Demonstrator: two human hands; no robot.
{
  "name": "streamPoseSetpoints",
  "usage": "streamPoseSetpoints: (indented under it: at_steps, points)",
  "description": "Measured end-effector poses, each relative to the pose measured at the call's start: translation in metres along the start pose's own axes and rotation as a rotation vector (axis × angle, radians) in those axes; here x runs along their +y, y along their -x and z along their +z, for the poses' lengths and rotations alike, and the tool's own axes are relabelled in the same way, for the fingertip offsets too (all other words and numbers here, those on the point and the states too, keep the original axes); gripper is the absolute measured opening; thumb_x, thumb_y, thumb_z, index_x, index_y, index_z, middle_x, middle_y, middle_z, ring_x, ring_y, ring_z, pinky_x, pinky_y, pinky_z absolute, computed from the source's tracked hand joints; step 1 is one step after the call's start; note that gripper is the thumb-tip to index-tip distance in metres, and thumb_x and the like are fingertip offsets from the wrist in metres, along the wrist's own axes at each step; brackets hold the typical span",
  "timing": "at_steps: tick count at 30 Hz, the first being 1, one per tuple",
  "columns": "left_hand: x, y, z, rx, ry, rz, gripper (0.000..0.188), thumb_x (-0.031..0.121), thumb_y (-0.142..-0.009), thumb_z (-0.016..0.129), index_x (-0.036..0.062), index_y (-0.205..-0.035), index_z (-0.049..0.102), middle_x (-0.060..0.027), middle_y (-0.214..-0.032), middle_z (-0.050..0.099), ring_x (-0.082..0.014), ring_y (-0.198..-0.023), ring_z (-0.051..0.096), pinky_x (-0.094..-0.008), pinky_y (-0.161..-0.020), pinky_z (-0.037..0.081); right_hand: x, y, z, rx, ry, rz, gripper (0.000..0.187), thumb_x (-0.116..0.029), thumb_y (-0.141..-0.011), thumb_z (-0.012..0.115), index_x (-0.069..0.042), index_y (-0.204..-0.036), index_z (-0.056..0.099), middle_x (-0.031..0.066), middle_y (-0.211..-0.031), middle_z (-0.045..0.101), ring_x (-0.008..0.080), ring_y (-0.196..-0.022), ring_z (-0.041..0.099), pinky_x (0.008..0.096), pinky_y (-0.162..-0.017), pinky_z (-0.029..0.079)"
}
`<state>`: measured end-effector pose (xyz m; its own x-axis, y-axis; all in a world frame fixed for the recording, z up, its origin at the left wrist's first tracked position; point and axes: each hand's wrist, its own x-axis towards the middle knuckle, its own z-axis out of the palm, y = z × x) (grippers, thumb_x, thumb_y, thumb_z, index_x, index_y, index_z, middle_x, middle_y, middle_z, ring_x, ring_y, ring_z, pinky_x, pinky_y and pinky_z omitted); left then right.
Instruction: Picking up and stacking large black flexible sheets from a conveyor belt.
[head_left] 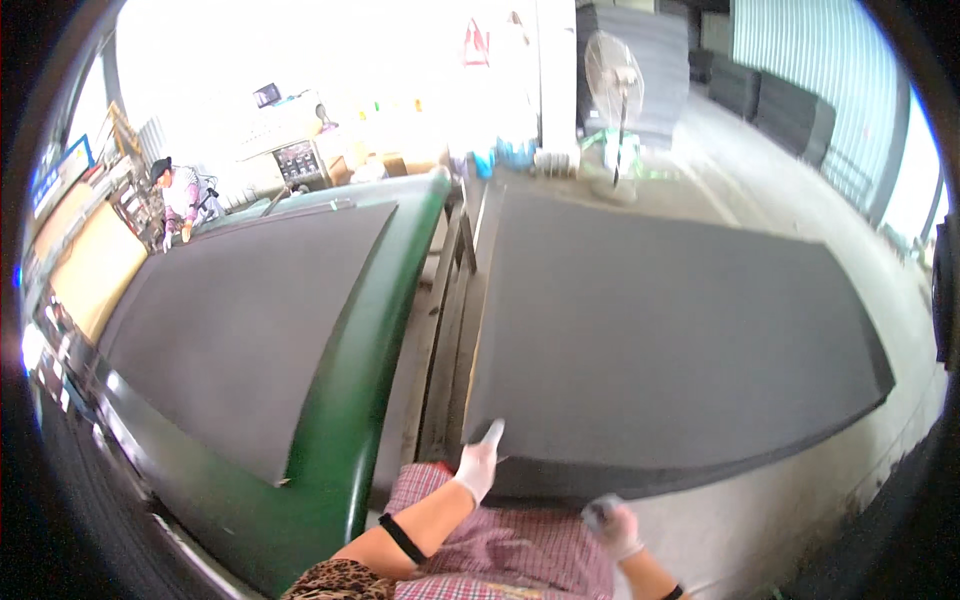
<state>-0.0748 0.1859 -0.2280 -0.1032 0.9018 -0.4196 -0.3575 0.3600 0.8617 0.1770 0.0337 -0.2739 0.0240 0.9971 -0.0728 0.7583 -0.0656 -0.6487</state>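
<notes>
My left hand [478, 468], in a white glove, reaches to the near left corner of a thick stack of dark grey sheets [660, 340]. Its fingers stretch forward along the corner, and I see nothing held in them. Just off the stack's near edge, in front of the checked apron [500, 545], is my right hand [613, 528]. It is gloved in white with grey at the fingertips; motion blur hides how its fingers are set. On the left, another dark sheet [250, 310] lies flat on a green conveyor belt [355, 390].
A co-worker [180, 195] stands at the belt's far left end, hands by the sheet's edge. Between belt and stack runs a narrow gap with a metal frame [440, 330]. Beyond the stack stands a pedestal fan [615, 85]. More dark stacks [790, 115] stand far right.
</notes>
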Motion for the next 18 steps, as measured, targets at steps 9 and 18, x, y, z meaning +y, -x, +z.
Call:
streamPoseSetpoints:
  at_steps: [9, 18]
  points:
    - [0.038, 0.051, 0.034, -0.302, 0.144, 0.082, 0.029, 0.012, -0.084, 0.069, 0.0, -0.109, 0.062, -0.0054, -0.106, 0.065, -0.0167, -0.098, 0.059, -0.0298, -0.085, 0.048, 0.169, -0.079, -0.11, 0.789, -1.67, 0.648, 0.049, -0.04, -0.091, 0.049, -0.007, -0.126, 0.051, 0.0119, -0.124, 0.056, 0.0287, -0.105, 0.057, 0.0445, -0.092, 0.047]
    - [0.128, 0.116, -0.035, -0.168, 0.065, 0.29, 0.034, 0.012, -0.087, 0.06, -0.0008, -0.119, 0.055, -0.0085, -0.114, 0.06, -0.0188, -0.098, 0.056, -0.0304, -0.088, 0.044, 0.02, -0.044, -0.111, 0.742, -1.513, 0.36, 0.044, -0.031, -0.087, 0.057, -0.005, -0.123, 0.052, 0.0099, -0.121, 0.057, 0.0289, -0.106, 0.055, 0.0452, -0.088, 0.047]
